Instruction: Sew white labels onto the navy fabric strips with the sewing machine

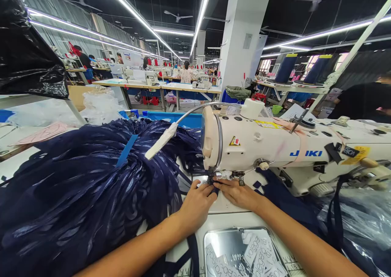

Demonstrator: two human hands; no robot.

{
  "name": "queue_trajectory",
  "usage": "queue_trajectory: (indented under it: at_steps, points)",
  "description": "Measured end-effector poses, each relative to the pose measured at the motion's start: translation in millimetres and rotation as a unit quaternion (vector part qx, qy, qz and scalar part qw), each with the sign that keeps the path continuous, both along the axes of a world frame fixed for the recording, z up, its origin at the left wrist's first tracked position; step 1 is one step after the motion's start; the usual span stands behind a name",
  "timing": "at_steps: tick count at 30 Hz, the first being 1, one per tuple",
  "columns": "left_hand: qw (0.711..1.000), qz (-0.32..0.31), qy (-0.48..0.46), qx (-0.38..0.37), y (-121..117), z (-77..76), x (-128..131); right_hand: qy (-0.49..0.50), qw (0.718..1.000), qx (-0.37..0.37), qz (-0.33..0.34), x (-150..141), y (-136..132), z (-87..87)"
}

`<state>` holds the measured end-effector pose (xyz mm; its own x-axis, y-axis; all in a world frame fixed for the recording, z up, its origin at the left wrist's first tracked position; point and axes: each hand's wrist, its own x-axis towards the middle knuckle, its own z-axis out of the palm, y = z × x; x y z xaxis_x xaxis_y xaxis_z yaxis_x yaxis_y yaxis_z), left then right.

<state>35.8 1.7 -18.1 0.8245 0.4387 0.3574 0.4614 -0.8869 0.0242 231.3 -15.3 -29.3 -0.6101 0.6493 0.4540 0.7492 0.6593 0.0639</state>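
Observation:
Both hands are at the needle area of a white sewing machine [247, 140], close beside its presser foot [210, 179]. My left hand [195, 207] has its fingers bent and closed on a small piece of navy fabric [216, 190], only partly visible below the foot. From the other side, my right hand [237, 193] lies flat on the machine bed, its fingertips stretched to the foot and touching the work. The fingers hide most of that piece. In front of the hands, a metal tray [210, 233] holds printed white labels [259, 250].
A large heap of navy fabric strips [91, 187], tied with a blue band [127, 150], fills the left side. A wrapped flexible lamp [161, 141] arches above it. Navy cloth [284, 195] and clear plastic [360, 216] lie right. A person in black [363, 95] is behind the machine.

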Motion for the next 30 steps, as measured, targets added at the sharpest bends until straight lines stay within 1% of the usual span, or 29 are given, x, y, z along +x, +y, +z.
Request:
queue_trajectory:
  at_steps: [4,9,15,19,23,27,30]
  points:
    - [1.0,0.011,0.003,0.005,0,-0.8,2,0.005,1.0,-0.017,0.003,2,2,-1.4]
    - [1.0,0.017,0.002,0.01,1,-0.6,4,0.001,0.999,-0.029,-0.019,2,4,-3.1]
    - [0.999,0.029,-0.009,0.026,1,-0.3,7,0.002,0.999,-0.03,-0.043,4,9,-9.2]
    - [0.998,0.031,-0.015,0.049,4,-3.3,9,0.0,0.999,-0.007,-0.054,6,13,-14.4]
    - [0.996,0.032,-0.015,0.083,6,-6.0,10,-0.005,0.999,0.029,-0.043,7,15,-17.0]
    - [0.993,0.038,-0.015,0.114,-1,-3.5,4,-0.012,0.997,0.064,-0.049,4,13,-11.9]
    - [0.993,0.052,-0.002,0.106,-3,3.1,-5,-0.009,0.996,0.063,-0.059,-1,8,-3.4]
